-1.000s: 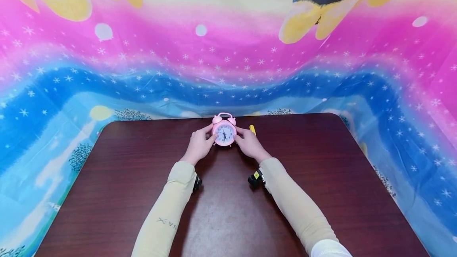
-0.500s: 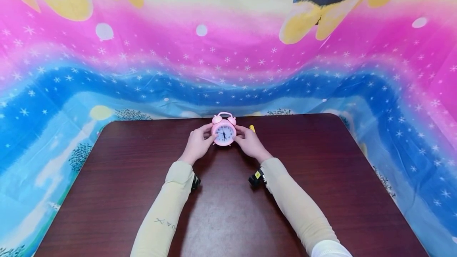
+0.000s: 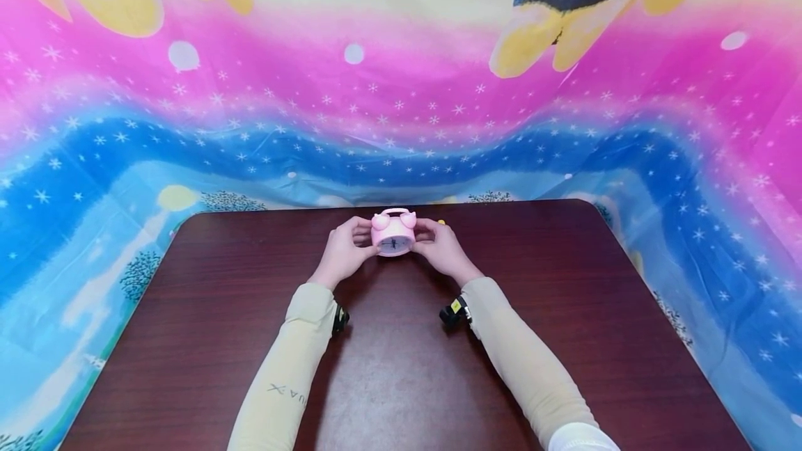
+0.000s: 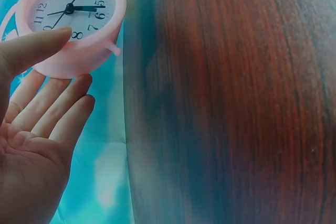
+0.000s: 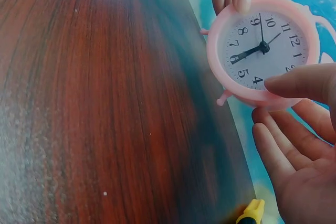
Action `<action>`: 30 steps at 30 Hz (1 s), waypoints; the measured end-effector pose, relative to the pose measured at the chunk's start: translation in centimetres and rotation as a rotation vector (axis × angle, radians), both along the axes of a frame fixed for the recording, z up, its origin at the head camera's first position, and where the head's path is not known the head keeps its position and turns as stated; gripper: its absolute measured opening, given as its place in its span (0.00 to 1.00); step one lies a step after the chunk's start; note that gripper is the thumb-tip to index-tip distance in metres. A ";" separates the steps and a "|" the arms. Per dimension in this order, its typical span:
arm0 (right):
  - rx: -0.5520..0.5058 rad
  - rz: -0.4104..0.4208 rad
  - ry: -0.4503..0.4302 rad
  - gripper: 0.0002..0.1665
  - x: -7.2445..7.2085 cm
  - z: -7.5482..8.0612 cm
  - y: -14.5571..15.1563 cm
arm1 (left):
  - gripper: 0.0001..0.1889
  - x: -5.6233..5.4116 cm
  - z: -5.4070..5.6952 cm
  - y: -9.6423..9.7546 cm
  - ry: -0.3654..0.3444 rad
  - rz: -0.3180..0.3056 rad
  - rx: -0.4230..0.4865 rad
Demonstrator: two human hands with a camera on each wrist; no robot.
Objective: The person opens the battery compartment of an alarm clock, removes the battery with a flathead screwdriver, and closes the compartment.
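A pink twin-bell alarm clock is held between both hands near the far edge of the table, its top tipped toward the person. My left hand grips its left side, thumb on the front and fingers behind. On the opposite side my right hand holds it the same way. In the left wrist view the white dial of the clock shows black hands and numerals, with the left thumb over its edge. Two small feet stick out below the clock in the right wrist view.
A small yellow object with a black part lies just beyond the right hand, mostly hidden in the head view. The dark wooden table ends close behind the clock, where a colourful printed cloth hangs.
The clock has tilted forward between the hands, so its bells and top now face the head camera and the dial looks foreshortened. Both hands have turned slightly with it.
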State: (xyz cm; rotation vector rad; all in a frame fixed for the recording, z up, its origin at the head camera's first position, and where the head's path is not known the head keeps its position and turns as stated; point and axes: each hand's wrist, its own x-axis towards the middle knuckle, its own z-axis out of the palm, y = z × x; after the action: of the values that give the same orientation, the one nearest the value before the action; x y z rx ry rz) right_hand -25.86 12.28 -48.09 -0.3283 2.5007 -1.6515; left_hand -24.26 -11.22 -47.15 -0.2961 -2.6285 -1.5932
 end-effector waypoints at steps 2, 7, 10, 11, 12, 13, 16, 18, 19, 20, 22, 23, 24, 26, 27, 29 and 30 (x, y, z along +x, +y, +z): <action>0.014 -0.004 -0.001 0.32 0.1 0.0 0.0 | 0.25 0.0 0.0 0.0 -0.003 -0.002 -0.001; -0.019 0.003 -0.007 0.32 0.0 -0.1 0.0 | 0.24 0.0 -0.1 -0.2 0.017 -0.009 -0.006; -0.053 0.015 -0.017 0.31 0.0 -0.2 -0.1 | 0.24 -0.1 -0.3 -0.4 0.033 -0.011 -0.003; -0.062 0.019 -0.021 0.31 0.0 -0.2 -0.1 | 0.24 -0.1 -0.3 -0.4 0.036 -0.013 -0.002; -0.064 0.019 -0.024 0.31 0.0 -0.3 -0.1 | 0.25 -0.1 -0.4 -0.5 0.039 -0.014 -0.001; -0.065 0.017 -0.027 0.31 0.0 -0.3 -0.1 | 0.25 -0.1 -0.4 -0.5 0.041 -0.015 -0.001; -0.072 0.014 -0.029 0.31 0.0 -0.2 -0.2 | 0.26 -0.1 -0.5 -0.6 0.047 -0.017 -0.002; -0.083 0.016 -0.020 0.31 0.0 -0.2 -0.2 | 0.26 -0.2 -0.6 -0.7 0.053 -0.021 0.001; -0.092 0.017 -0.012 0.30 0.1 -0.2 -0.3 | 0.27 -0.2 -0.7 -0.7 0.055 -0.024 0.002; -0.098 0.019 -0.002 0.30 0.1 -0.2 -0.3 | 0.27 -0.2 -0.8 -0.7 0.056 -0.028 0.003; -0.111 0.021 0.021 0.30 0.1 -0.1 -0.3 | 0.28 -0.2 -0.9 -0.8 0.055 -0.035 0.009; -0.115 0.021 0.033 0.29 0.1 -0.1 -0.4 | 0.28 -0.2 -0.9 -0.8 0.052 -0.037 0.015; -0.118 0.019 0.043 0.29 0.1 0.0 -0.4 | 0.28 -0.2 -0.9 -0.9 0.047 -0.039 0.019; -0.125 0.016 0.059 0.29 0.2 0.0 -0.4 | 0.28 -0.1 -1.0 -0.9 0.030 -0.039 0.025; -0.129 0.015 0.065 0.29 0.2 0.1 -0.4 | 0.29 0.0 -1.0 -0.9 0.020 -0.039 0.023; -0.135 0.013 0.075 0.29 0.1 0.1 -0.5 | 0.29 0.0 -1.0 -1.0 0.001 -0.035 0.007; -0.136 0.013 0.079 0.29 0.1 0.1 -0.5 | 0.30 0.0 -1.0 -1.1 -0.007 -0.034 -0.010</action>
State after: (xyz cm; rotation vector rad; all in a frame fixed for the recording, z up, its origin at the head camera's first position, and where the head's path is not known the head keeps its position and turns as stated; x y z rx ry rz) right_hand -25.73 11.82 -48.03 -0.4309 2.4409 -1.8426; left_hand -24.26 -12.27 -48.18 -0.3373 -2.6516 -1.5944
